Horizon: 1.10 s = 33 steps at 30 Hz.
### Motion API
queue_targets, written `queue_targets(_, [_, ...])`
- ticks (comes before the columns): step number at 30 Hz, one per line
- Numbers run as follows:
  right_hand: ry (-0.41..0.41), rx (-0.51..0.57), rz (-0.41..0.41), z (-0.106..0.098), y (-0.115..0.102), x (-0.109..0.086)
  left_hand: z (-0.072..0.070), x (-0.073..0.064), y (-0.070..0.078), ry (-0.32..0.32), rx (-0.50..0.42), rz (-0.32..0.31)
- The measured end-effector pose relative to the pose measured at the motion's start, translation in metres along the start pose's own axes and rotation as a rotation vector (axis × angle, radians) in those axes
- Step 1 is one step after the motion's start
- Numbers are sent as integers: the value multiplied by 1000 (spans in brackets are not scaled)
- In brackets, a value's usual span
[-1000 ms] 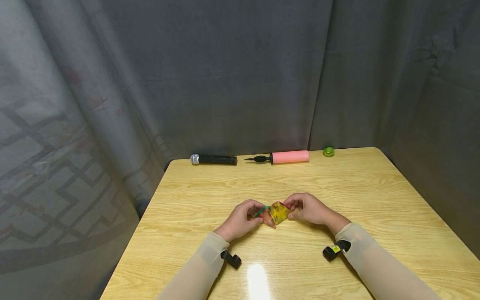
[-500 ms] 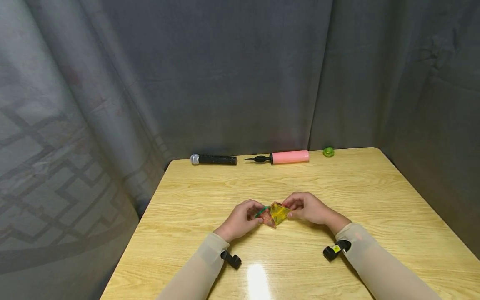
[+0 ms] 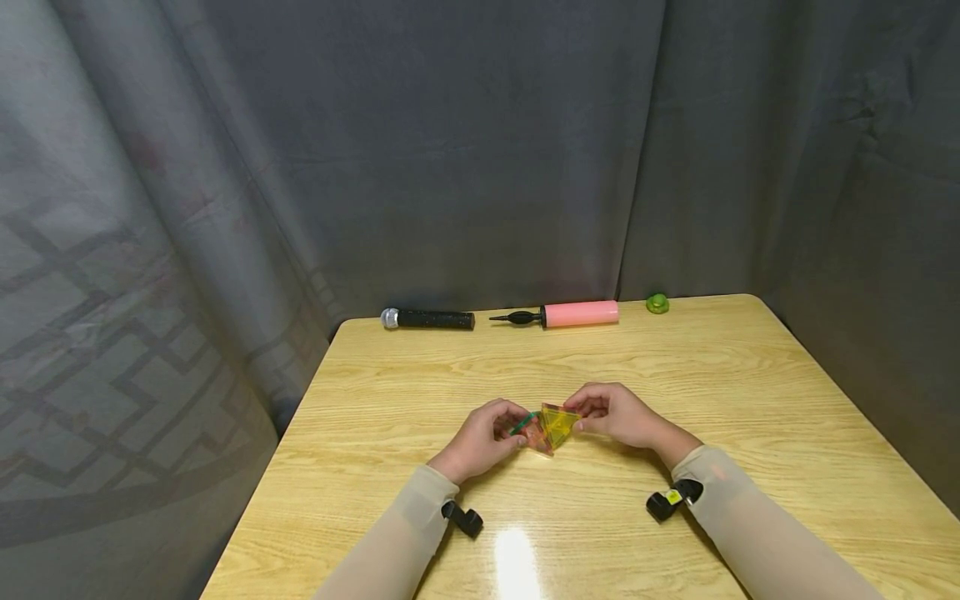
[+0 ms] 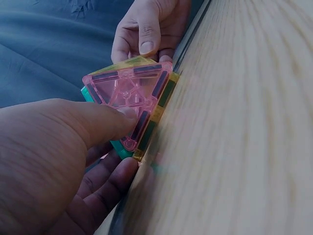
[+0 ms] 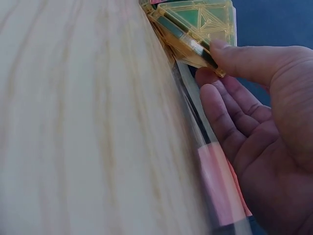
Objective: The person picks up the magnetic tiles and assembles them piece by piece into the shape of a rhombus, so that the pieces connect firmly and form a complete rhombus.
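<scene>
Between the two hands, over the middle of the table, are translucent triangular magnetic tiles joined edge to edge. My left hand (image 3: 483,437) grips a pink magnetic tile (image 4: 128,93) with the thumb on its face. A green magnetic tile (image 4: 121,149) shows behind that one, partly hidden, and a yellow edge (image 4: 156,115) runs along its table side. The right hand (image 3: 622,414) pinches the corner of a yellow magnetic tile (image 5: 210,19) between thumb and fingertips. That yellow tile stands tilted against the pink one, close over the tabletop.
Along the far edge of the wooden table (image 3: 420,375) lie a black microphone (image 3: 435,320), a pink hand pump (image 3: 579,314) and a small green coiled object (image 3: 657,303). Grey curtains (image 3: 465,158) hang behind and at both sides.
The yellow tile has turned slightly in the right fingers, its upper edge now more level. The right hand has shifted a little up and left; the left hand stays nearly still.
</scene>
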State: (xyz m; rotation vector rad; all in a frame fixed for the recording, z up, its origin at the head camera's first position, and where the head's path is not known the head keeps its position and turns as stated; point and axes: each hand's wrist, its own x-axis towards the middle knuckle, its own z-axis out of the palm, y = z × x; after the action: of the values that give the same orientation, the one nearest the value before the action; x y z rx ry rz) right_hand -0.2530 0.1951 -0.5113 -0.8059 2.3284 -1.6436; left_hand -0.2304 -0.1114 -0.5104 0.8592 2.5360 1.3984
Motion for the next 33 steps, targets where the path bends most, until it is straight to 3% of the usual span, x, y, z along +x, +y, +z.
queue_targets(15, [29, 50, 2, 2, -4, 0, 0, 0, -1, 17, -6, -2])
queue_targets(33, [146, -28, 36, 2, -7, 9, -2, 15, -7, 93, -11, -62])
